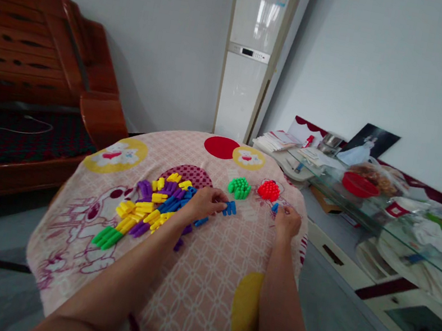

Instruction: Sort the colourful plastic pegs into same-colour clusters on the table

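Note:
My left hand [206, 202] is closed in a pinch at the end of a few small blue plastic pieces [231, 208] lined up side by side at the table's middle. Between the closed fingers of my right hand [288, 223] is one blue plastic piece [275, 207], held just above the cloth. Beyond the hands stand a tight cluster of green pieces [239, 188] and a cluster of red pieces [268, 190]. Left of my left hand spreads a mixed pile of yellow pieces [144, 207], purple pieces [138, 229] and more blue ones, partly hidden by my forearm. Joined green pieces [108, 237] lie at its near end.
A patterned pink cloth [209, 283] covers the round table. To the right runs a glass-topped cabinet [406, 232] with papers, a red bowl [360, 185] and bags. A wooden bench [101, 116] stands at left, a tall white air conditioner [239, 94] behind.

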A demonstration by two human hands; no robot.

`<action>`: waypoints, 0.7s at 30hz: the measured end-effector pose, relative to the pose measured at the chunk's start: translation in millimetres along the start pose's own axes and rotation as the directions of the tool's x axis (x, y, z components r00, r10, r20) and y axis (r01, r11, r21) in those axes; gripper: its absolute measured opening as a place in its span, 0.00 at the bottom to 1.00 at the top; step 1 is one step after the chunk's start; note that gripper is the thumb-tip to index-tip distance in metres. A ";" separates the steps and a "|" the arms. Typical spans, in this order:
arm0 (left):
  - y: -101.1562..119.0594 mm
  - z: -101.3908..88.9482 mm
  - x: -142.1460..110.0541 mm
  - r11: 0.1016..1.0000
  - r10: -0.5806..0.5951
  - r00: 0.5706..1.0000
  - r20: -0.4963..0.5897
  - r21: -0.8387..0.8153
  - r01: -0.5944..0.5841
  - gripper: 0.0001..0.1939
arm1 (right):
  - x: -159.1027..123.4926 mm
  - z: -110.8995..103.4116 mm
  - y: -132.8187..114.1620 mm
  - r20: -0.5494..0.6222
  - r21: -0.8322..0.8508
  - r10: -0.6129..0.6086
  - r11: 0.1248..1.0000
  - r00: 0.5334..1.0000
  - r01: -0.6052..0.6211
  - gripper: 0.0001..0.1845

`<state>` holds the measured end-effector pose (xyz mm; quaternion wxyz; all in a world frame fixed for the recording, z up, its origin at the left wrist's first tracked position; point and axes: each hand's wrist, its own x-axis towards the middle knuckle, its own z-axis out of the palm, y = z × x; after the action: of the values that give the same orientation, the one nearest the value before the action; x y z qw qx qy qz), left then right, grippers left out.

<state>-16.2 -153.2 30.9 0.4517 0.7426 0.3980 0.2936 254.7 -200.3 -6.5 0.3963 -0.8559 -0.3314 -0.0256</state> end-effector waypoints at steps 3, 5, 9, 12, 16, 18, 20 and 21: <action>6.7 28.1 14.5 0.999 0.046 0.998 0.041 -0.007 -0.045 0.09 | 3.6 4.0 7.4 -0.086 0.092 0.013 0.996 0.996 -0.005 0.23; 11.0 45.6 26.7 0.998 0.066 0.997 0.041 0.017 -0.067 0.08 | 5.9 6.5 12.4 -0.130 0.151 0.016 0.989 0.991 0.004 0.25; 18.0 79.8 52.5 0.996 0.030 0.999 -0.012 -0.078 -0.031 0.09 | 7.9 10.1 17.5 -0.192 0.209 0.044 0.978 0.980 -0.003 0.26; 20.5 102.0 64.5 0.897 -0.099 0.995 -0.018 -0.434 0.081 0.08 | 6.7 10.4 15.1 -0.262 0.229 0.004 0.972 0.965 0.058 0.24; 15.8 119.2 64.0 0.639 -0.189 0.982 -0.028 -0.762 0.101 0.06 | -1.0 8.7 5.4 -0.259 0.331 -0.137 0.917 0.956 0.221 0.24; 10.3 121.8 60.3 0.570 -0.221 0.974 -0.044 -0.816 0.092 0.06 | -7.5 8.7 -0.6 -0.169 0.406 -0.234 0.869 0.957 0.284 0.25; 4.8 121.4 57.3 0.536 -0.243 0.968 -0.061 -0.840 0.082 0.06 | -14.1 10.3 -6.1 -0.027 0.487 -0.345 0.815 0.938 0.313 0.22; 2.5 120.6 56.4 0.525 -0.249 0.966 -0.067 -0.848 0.076 0.06 | -16.7 11.8 -8.3 0.043 0.528 -0.394 0.789 0.918 0.314 0.20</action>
<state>109.4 -158.4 -13.1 0.7391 0.3652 0.3153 0.4701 234.2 -197.4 -14.2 0.5706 -0.6415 -0.5099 0.0539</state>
